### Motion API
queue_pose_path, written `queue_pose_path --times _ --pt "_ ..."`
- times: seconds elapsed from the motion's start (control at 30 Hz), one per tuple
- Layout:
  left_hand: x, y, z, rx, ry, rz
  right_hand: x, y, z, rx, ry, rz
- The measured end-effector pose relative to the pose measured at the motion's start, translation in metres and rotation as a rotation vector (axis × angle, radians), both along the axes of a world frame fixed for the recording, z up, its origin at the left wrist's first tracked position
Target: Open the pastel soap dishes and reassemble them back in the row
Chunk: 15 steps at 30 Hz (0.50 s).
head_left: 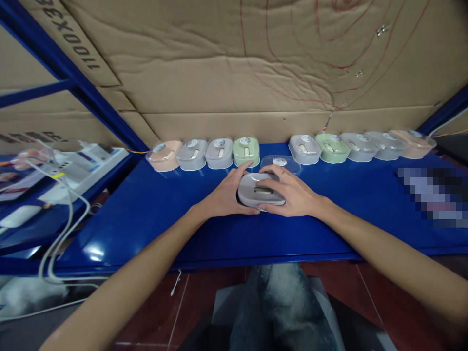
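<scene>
Between my two hands is a grey rounded plastic box (pixel 250 187) with an oval slot in its top. My left hand (pixel 227 192) is wrapped round its left side, thumb and fingers spread along the far and near edges. My right hand (pixel 292 192) grips the right side, with some fingers bent over the top at the slot. Just behind the box lies a clear plastic lid (pixel 280 161) with a round sticker, partly hidden by my right hand. What the box contains is not visible.
Similar boxes with clear lids line the back of the blue table (pixel 153 214): several to the left, including a green box (pixel 239 155), and several to the right, including a peach box (pixel 417 146). White cables (pixel 69 214) hang at left. A blurred patch (pixel 435 195) covers something at right.
</scene>
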State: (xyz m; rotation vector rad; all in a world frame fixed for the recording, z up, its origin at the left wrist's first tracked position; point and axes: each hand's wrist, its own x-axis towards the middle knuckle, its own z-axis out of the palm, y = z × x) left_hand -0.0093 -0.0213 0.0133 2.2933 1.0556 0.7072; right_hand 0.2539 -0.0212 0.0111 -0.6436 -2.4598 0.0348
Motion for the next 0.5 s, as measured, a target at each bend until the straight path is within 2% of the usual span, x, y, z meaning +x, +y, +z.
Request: queue_pose_path --times 0.5 --pt "-0.0003 0.0 -0.0014 0.023 0.017 -0.043 -0.0027 -0.0011 -0.0021 -0.003 -0.095 0.02"
